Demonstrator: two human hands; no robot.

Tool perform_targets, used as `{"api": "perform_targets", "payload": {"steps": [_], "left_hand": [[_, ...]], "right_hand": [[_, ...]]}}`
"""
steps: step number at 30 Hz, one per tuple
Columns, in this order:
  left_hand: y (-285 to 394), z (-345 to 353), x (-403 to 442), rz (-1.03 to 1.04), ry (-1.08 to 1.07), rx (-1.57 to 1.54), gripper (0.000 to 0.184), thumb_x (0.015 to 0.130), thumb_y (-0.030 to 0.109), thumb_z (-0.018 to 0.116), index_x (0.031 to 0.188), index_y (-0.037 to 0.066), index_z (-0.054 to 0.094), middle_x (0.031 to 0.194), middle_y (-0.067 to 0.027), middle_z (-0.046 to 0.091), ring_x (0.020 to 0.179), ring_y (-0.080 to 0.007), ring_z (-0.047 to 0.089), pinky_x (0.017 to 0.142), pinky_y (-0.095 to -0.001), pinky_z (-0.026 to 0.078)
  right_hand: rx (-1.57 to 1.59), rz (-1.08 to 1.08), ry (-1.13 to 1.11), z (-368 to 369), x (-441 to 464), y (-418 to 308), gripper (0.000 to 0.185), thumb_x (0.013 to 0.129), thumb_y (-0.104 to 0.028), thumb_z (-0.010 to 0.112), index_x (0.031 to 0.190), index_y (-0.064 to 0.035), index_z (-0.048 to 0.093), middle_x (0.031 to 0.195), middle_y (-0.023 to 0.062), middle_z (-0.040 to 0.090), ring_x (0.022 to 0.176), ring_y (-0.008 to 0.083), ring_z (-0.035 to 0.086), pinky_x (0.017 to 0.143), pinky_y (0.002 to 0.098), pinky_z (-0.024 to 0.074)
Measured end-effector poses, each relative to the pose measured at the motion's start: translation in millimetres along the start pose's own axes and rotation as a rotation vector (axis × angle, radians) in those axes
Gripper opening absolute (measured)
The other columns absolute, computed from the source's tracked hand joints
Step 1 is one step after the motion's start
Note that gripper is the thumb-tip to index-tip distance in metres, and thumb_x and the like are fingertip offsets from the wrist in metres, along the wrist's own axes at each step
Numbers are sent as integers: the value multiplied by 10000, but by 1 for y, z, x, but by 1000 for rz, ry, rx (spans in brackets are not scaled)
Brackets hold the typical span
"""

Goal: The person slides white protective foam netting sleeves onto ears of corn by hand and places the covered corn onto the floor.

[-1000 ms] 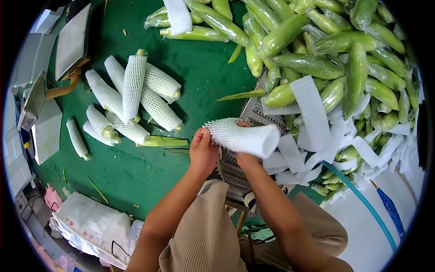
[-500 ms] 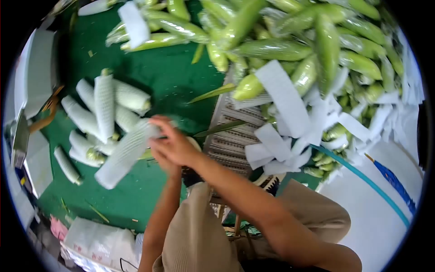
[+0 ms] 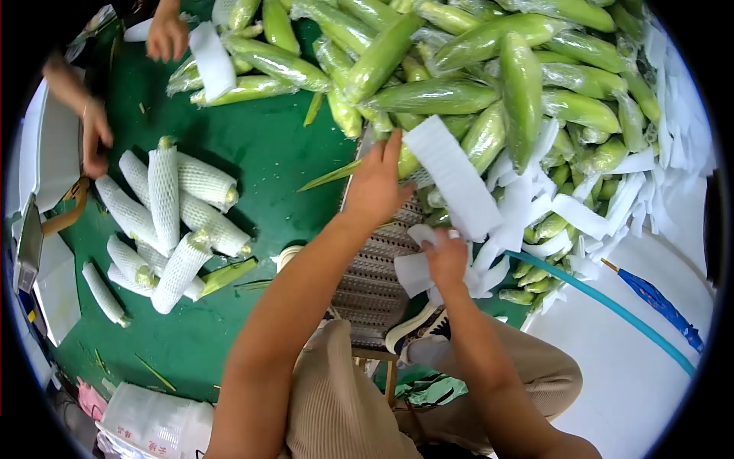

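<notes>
My left hand (image 3: pixel 376 183) is at the near edge of the pile of plastic-wrapped green corn (image 3: pixel 436 97), its fingers spread over the metal perforated rack (image 3: pixel 375 268). Whether its fingertips touch a cob is unclear. To the right, my right hand (image 3: pixel 447 258) is closed on a white foam sleeve (image 3: pixel 415 271) among other loose sleeves. A long flat foam sleeve (image 3: pixel 455 176) lies between the hands and the corn. Several cobs in white foam netting (image 3: pixel 164 195) lie grouped on the green surface at the left, one netted cob (image 3: pixel 181 271) at the group's near side.
Another person's two hands (image 3: pixel 95 138) reach in at the upper left, near a grey scale (image 3: pixel 29 245). A teal hose (image 3: pixel 604 310) and a blue wrapped item (image 3: pixel 661 302) are at the right. A clear plastic bin (image 3: pixel 157 417) stands at the lower left.
The netted cob has left my hands and lies with the group at the left. Both my hands have moved right, to the corn and sleeves. Another person's hands have appeared at the upper left.
</notes>
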State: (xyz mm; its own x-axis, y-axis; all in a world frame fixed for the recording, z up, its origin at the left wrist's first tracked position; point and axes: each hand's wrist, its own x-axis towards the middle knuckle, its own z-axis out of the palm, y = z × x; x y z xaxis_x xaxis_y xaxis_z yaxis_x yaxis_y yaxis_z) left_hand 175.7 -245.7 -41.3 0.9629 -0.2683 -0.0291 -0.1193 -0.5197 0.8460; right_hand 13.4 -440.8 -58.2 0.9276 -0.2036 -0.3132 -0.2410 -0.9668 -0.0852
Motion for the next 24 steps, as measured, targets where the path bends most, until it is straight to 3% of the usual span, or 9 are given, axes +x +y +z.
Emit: {"api": "perform_targets", "payload": {"steps": [1, 4, 8, 11, 12, 16, 19, 23, 24], "left_hand": [[5, 4, 14, -88, 5, -56, 795, 785, 250, 800, 1438, 46, 395, 1294, -223, 535, 1131, -431, 551, 950, -460, 479], [-5, -3, 21, -23, -40, -40, 743, 756, 291, 826, 1361, 41, 477, 1252, -186, 580, 1130, -396, 567, 942, -442, 481], [-65, -30, -34, -190, -71, 16, 741, 724, 266, 843, 1340, 59, 488, 1255, -172, 580, 1137, -394, 561, 950, -442, 477], [-102, -55, -64, -404, -133, 307, 801, 685, 268, 853, 1370, 99, 473, 1250, -146, 577, 1148, -368, 555, 954, -456, 471], [-101, -59, -64, -396, -185, 506, 856, 652, 276, 859, 1397, 139, 461, 1255, -121, 568, 1157, -328, 553, 949, -468, 467], [-77, -45, -35, 27, -58, 611, 804, 693, 239, 821, 1412, 197, 463, 1251, -79, 570, 1146, -299, 563, 909, -456, 484], [-82, -5, -11, 78, -333, 700, 809, 696, 203, 803, 1425, 240, 454, 1189, -70, 580, 1096, -295, 580, 855, -446, 509], [-51, -27, -16, -32, -237, 553, 541, 686, 83, 758, 1198, 168, 606, 1163, -73, 585, 1069, -303, 597, 817, -438, 529], [-37, -45, -24, -11, -88, 427, 461, 694, 68, 762, 1126, 132, 615, 1142, -76, 600, 1037, -293, 611, 806, -412, 529]], "right_hand": [[-54, -29, -152, 3, 1, 1, 453, 775, -289, 776, 1151, -94, 614, 981, 191, 632, 907, 381, 607, 808, 509, 466], [224, -98, -7, 6, -11, -13, 420, 802, -322, 759, 1097, -63, 609, 893, 229, 603, 800, 417, 592, 716, 487, 479], [559, 23, -119, 3, -23, -40, 440, 845, -348, 738, 1101, -22, 588, 869, 258, 595, 823, 437, 588, 717, 509, 468], [637, 46, -263, 7, -26, -58, 390, 855, -276, 753, 1078, -5, 583, 932, 194, 655, 866, 320, 638, 752, 399, 491], [750, 56, -270, 11, -27, -63, 396, 854, -268, 753, 1091, -2, 580, 948, 199, 659, 874, 313, 644, 762, 395, 495], [1096, 147, -244, 14, -36, -73, 390, 859, -210, 743, 1134, 9, 574, 1012, 166, 678, 916, 239, 648, 801, 351, 503], [1113, 173, -287, 4, -38, -71, 470, 865, -176, 730, 1243, 18, 529, 1069, 120, 674, 956, 185, 629, 837, 326, 499], [1160, 179, -195, -7, -38, -70, 541, 868, -166, 719, 1313, -14, 453, 1113, 116, 639, 974, 187, 618, 864, 324, 497], [1194, 160, -253, -16, -34, -73, 546, 872, -158, 709, 1336, -38, 445, 1128, 117, 631, 990, 185, 613, 867, 324, 498]]}}
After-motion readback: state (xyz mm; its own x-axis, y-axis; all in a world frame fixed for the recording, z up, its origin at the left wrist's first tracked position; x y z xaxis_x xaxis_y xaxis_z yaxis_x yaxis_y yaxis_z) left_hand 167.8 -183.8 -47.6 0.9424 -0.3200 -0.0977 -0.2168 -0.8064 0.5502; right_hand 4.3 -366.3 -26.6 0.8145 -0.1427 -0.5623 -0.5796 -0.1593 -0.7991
